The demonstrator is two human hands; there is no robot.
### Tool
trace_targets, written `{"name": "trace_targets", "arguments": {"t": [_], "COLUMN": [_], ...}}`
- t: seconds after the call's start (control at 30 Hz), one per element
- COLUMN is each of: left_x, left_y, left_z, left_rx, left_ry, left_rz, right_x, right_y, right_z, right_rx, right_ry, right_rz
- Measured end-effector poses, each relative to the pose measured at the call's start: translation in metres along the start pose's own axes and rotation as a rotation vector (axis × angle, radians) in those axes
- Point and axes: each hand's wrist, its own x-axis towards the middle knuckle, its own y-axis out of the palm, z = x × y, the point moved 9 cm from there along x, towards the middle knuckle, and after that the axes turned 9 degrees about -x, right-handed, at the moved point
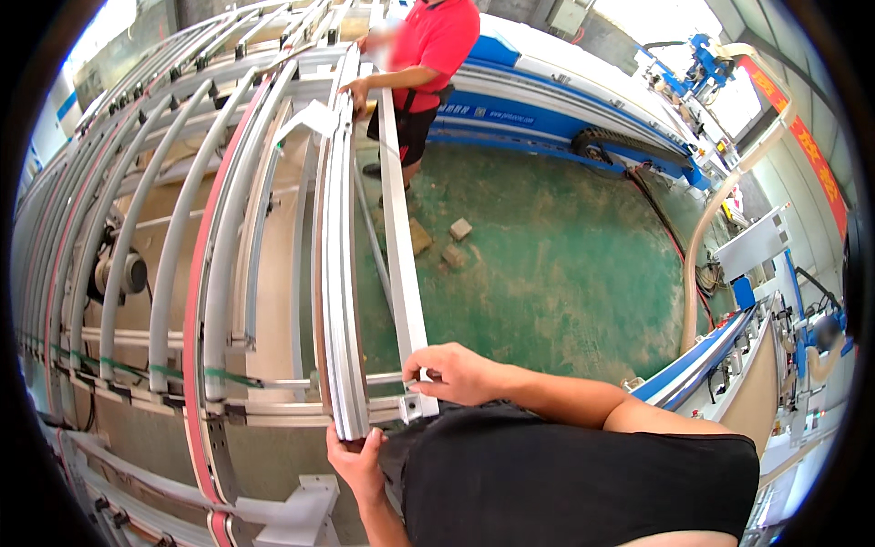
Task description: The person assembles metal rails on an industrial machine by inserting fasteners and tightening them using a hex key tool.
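Lower centre: left hand (355, 463) gripping the near end of an aluminium profile (342, 301) that runs to a co-worker's hand (356, 91), upper centre; right hand (460, 374) curled, contents unclear. Likely positioning; next move calls for both ends together.

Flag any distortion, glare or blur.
In the head view, grey rollers bow from fisheye distortion; the top-right opening burns out white; highlights streak the metal profile; a blur adjoins the red shirt; left hand and right hand look fairly sharp.
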Motion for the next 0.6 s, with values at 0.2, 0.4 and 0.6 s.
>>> {"name": "trace_targets", "arguments": {"t": [0.2,0.4,0.6], "left_x": [-0.006,-0.009,-0.009], "left_y": [0.003,0.010,0.011], "left_z": [-0.003,-0.003,-0.004], "left_rx": [-0.089,-0.213,-0.294], "left_ry": [-0.039,0.022,0.025], "left_rz": [0.075,0.190,0.207], "right_x": [0.011,0.023,0.023], "right_y": [0.022,0.054,0.058], "right_z": [0.028,0.039,0.048], "right_rx": [0.153,0.130,0.146], "right_ry": [-0.157,-0.127,-0.221], "right_rz": [0.056,0.170,0.077]}}
